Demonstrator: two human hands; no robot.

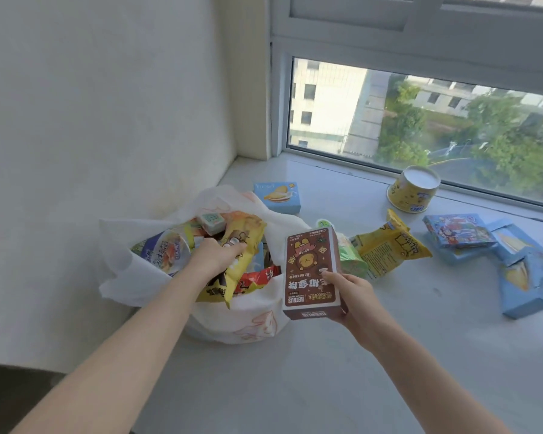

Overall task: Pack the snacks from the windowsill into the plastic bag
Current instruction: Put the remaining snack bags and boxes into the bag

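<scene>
White plastic bag (157, 277): stands on the windowsill (295, 371) in the corner by the wall (107, 120), mouth open, packed near the brim.
Left hand (213, 258): inside the bag's mouth, fingers lying on a yellow packet (242, 236); whether they grip it cannot be told.
Right hand (351, 296): clamped on the lower end of a brown box (311, 270), thumb on its face, held upright just beside the bag's right rim, off the sill.
Around the bag: small blue box (278, 197) just behind it; green packet (350, 261) and second yellow packet (389, 249) close behind the brown box, partly hidden by it.
Further right: yellow cup (413, 189), tipped on its side near the window (420, 120); a colourful box (458, 234); pale blue boxes (521, 277), some overlapping, beside it.
Open room: bare sill in front of the bag and under both forearms.
Hard to make out: lower contents of the bag; print on most packets; something blue is cut off at the frame's right edge.
</scene>
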